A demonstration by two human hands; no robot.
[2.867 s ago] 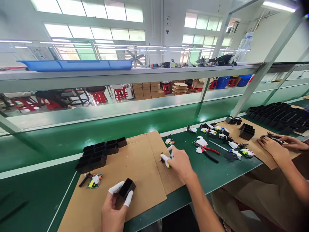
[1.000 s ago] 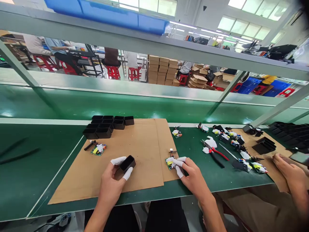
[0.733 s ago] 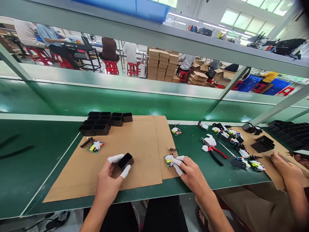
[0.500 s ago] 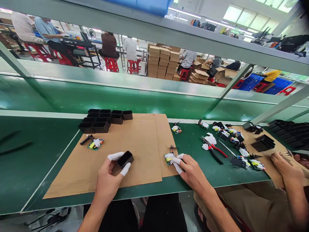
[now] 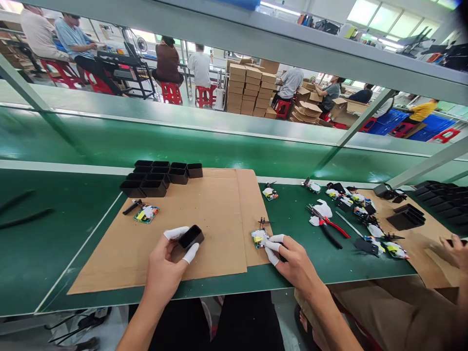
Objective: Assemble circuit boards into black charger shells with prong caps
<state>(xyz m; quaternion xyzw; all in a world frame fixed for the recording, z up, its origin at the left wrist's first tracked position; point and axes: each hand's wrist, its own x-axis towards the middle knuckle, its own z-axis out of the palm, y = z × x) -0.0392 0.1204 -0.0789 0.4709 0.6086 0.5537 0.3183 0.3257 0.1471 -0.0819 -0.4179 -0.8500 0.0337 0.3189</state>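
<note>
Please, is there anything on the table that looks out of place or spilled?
The right side looks untidy: the pliers lie across white scraps, with circuit boards scattered nearby, while the black boxes at left stand in rows. I see no clear spill.

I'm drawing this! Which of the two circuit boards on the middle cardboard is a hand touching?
The right board: the right hand has its fingertips on it. The left board, near the black boxes, has no hand on it.

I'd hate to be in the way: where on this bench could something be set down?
Open cardboard lies between the black cases and right hand; bare green tabletop between the dark strips and cardboard. It is crowded right of the pliers, among circuit boards.
</note>
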